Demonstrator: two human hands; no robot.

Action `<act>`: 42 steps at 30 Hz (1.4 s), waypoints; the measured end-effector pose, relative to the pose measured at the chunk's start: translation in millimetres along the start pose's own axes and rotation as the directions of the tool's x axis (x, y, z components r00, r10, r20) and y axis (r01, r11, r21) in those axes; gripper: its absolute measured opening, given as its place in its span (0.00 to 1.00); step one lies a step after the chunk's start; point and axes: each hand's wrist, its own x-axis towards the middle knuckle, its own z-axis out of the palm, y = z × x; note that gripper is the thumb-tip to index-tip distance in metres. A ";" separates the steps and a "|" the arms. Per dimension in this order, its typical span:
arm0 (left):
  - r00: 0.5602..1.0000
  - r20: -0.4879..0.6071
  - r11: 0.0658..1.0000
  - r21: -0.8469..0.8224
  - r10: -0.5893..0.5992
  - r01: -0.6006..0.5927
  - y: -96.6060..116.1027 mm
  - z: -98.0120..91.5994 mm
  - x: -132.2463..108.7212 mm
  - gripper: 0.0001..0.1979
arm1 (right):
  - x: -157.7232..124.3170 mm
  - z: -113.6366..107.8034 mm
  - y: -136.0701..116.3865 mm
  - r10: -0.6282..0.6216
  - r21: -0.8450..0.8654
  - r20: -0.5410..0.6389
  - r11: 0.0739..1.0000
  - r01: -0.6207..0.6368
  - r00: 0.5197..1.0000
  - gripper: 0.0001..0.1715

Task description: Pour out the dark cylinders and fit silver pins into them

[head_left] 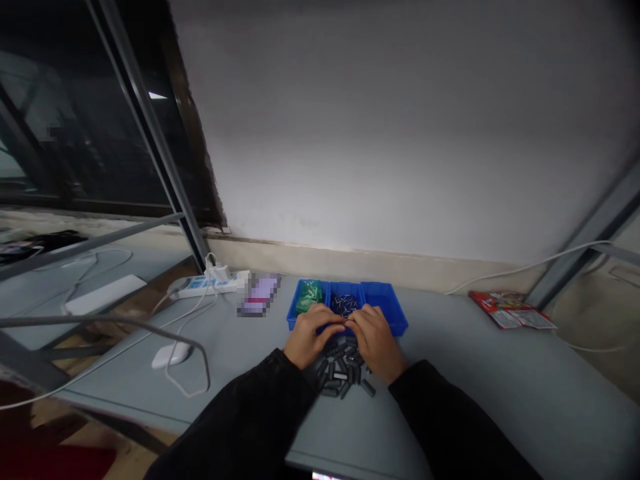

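Note:
My left hand point(311, 337) and my right hand point(376, 340) meet fingertip to fingertip just in front of a blue tray point(397, 319). Both hands have their fingers curled in a pinch; what they hold between them is too small to name. Below the hands lies a loose pile of small dark cylinders point(341, 372) on the grey table point(480, 387). The tray has three compartments: green parts point(309, 296) on the left, small dark metal pieces point(344, 303) in the middle, and a right compartment whose contents I cannot see.
A white power strip point(213, 285) with plugs and cables lies at the back left, with a blurred purple object point(259, 295) beside it. A white mouse point(171, 354) rests near the left edge. A red packet point(511, 309) sits at the back right. A wall rises behind.

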 end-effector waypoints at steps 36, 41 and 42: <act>0.833 0.497 0.949 0.300 -0.241 0.096 -13.7 -20.5 -13.4 0.12 | -2.0 -48.5 84.0 0.238 -0.037 -0.209 0.967 -0.251 0.948 0.11; 0.832 0.482 0.944 0.302 -0.273 0.135 -13.4 -20.4 -13.2 0.10 | -2.3 -47.8 82.8 0.231 -0.022 -0.206 0.970 -0.241 0.951 0.11; 0.836 0.474 0.941 0.310 -0.277 0.136 -13.2 -20.1 -13.1 0.09 | -1.9 -47.6 81.9 0.226 -0.020 -0.209 0.972 -0.235 0.951 0.11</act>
